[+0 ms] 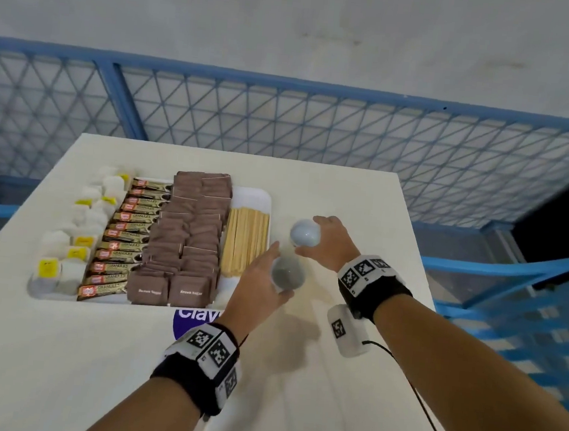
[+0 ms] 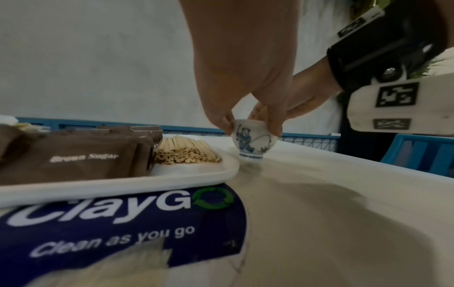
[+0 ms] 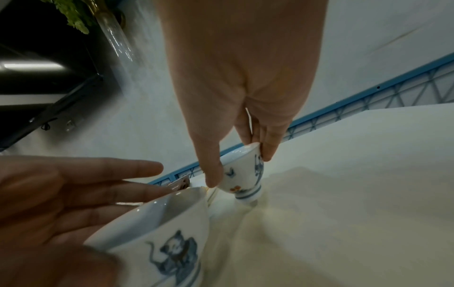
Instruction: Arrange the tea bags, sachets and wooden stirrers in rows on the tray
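— What are you holding over the white tabletop (image 1: 363,201)?

— Your left hand (image 1: 257,290) is gripping a small white cup (image 1: 287,274), and your right hand (image 1: 329,241) is gripping a second white cup (image 1: 304,232), just right of the white rectangular tray (image 1: 255,195).

— And the tray?

— It is carrying rows: white tea bags (image 1: 67,248), gold-and-black sachets (image 1: 123,235), brown sugar sachets (image 1: 185,237) and pale wooden stirrers (image 1: 244,241).

White table (image 1: 346,200) bears tray (image 1: 255,195) (white).

The purple sticker (image 1: 187,323) at the surface's near edge lies partly under the tray (image 1: 253,197), its lettering cut short. The left hand (image 1: 256,292) covers the near cup's (image 1: 287,276) wall. Print on the coffee sachets (image 1: 121,235) is mostly too small to read.
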A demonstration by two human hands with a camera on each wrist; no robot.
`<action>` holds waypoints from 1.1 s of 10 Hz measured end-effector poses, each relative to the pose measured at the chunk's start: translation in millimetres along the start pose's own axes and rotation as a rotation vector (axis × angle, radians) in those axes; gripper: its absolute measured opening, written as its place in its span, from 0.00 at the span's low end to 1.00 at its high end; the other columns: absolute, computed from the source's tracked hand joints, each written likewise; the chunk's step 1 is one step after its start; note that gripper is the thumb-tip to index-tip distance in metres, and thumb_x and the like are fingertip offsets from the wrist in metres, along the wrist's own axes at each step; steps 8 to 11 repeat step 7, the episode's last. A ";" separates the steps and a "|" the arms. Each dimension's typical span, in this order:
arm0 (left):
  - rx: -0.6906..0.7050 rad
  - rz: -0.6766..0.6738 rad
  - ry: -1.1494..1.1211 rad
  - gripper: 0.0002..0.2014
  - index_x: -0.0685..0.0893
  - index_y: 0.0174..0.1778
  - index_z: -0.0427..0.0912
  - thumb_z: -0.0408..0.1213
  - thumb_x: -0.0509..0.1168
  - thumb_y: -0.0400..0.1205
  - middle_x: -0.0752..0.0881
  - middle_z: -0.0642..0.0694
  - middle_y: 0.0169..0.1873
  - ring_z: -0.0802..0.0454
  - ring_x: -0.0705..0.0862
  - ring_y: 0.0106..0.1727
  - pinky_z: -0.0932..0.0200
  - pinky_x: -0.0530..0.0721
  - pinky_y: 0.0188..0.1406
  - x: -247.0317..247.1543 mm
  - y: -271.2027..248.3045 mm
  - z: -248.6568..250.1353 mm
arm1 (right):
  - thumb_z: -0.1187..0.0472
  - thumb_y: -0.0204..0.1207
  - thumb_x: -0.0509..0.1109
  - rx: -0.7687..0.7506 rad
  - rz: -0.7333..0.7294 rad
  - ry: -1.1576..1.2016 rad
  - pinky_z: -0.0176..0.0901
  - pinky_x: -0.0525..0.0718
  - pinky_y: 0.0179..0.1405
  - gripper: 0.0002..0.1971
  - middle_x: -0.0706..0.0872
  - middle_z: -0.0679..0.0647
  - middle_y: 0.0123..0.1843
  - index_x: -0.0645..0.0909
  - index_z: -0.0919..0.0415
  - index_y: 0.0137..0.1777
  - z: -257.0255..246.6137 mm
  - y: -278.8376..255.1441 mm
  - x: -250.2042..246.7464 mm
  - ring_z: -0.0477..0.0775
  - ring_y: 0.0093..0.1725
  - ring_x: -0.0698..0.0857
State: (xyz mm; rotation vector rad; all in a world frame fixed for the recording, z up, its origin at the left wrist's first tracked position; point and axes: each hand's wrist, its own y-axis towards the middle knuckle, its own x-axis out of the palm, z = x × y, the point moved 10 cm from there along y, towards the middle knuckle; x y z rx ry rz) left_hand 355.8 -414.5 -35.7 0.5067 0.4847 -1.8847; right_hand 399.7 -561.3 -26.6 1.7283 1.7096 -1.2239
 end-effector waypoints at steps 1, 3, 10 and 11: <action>-0.012 0.008 -0.031 0.41 0.63 0.79 0.42 0.34 0.76 0.71 0.75 0.44 0.72 0.49 0.73 0.73 0.61 0.65 0.74 1.0 7.7 -7.7 | 0.54 0.68 0.78 -0.014 -0.018 0.004 0.41 0.64 0.72 0.43 0.65 0.62 0.75 0.59 0.66 0.79 -4.4 11.9 5.9 0.58 0.74 0.68; -0.004 0.004 -0.056 0.40 0.65 0.78 0.44 0.34 0.76 0.71 0.76 0.45 0.70 0.50 0.73 0.72 0.50 0.70 0.74 3.5 16.8 -14.7 | 0.53 0.69 0.77 -0.032 -0.005 0.017 0.40 0.65 0.70 0.42 0.66 0.61 0.74 0.60 0.65 0.78 -11.6 24.2 8.6 0.58 0.73 0.69; 0.017 -0.045 -0.038 0.41 0.62 0.79 0.45 0.33 0.76 0.71 0.70 0.46 0.74 0.52 0.69 0.74 0.69 0.60 0.68 3.4 9.0 -7.5 | 0.52 0.70 0.76 -0.011 0.038 0.184 0.51 0.67 0.76 0.43 0.68 0.61 0.76 0.57 0.63 0.80 4.1 15.9 2.2 0.58 0.75 0.69; 0.017 -0.045 -0.038 0.41 0.62 0.79 0.45 0.33 0.76 0.71 0.70 0.46 0.74 0.52 0.69 0.74 0.69 0.60 0.68 3.4 9.0 -7.5 | 0.52 0.70 0.76 -0.011 0.038 0.184 0.51 0.67 0.76 0.43 0.68 0.61 0.76 0.57 0.63 0.80 4.1 15.9 2.2 0.58 0.75 0.69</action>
